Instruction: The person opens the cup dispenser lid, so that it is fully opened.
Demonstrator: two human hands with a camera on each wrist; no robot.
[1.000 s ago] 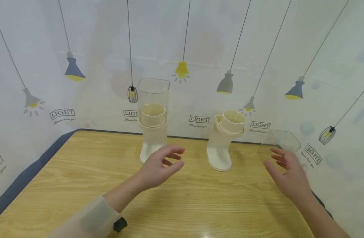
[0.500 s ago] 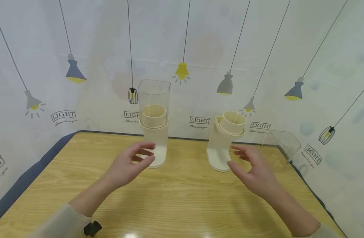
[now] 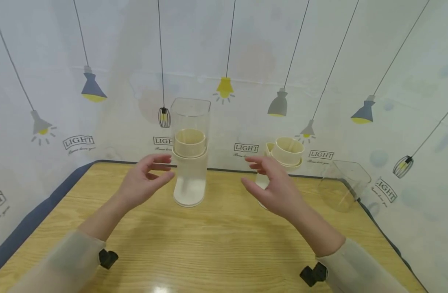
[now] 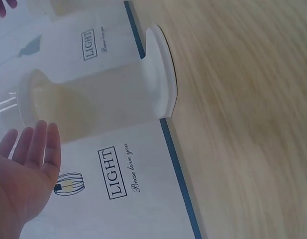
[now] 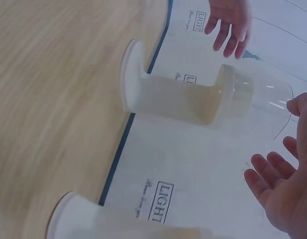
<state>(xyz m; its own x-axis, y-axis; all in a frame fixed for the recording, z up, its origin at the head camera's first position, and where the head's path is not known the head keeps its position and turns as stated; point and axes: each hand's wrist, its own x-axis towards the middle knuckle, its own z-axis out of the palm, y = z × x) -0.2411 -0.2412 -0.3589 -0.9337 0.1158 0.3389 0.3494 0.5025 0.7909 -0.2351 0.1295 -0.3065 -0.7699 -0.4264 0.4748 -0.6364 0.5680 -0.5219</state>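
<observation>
A cream stand [image 3: 191,179] with a round collar and a flat foot stands upright toward the back of the table. A clear, open-topped container [image 3: 191,106] sits on it. My left hand [image 3: 145,181] is at the stand's left side, fingers relaxed, holding nothing; in the left wrist view its fingertips [image 4: 38,142] are near the collar, and contact is unclear. My right hand [image 3: 275,187] is held between the two stands with its fingers spread and nothing in them. It hides much of a second cream stand [image 3: 287,151], whose top has no clear container.
Another clear container [image 3: 342,187] stands on the wooden table [image 3: 209,248] at the right back corner. A white curtain [image 3: 117,61] printed with lamps hangs right behind the table. Dark edging [image 3: 55,199] runs along the table's left side.
My right hand has come left from beside the loose clear container, past the second stand. My left hand has drawn back left and up to the first stand's side. The stands have not moved.
</observation>
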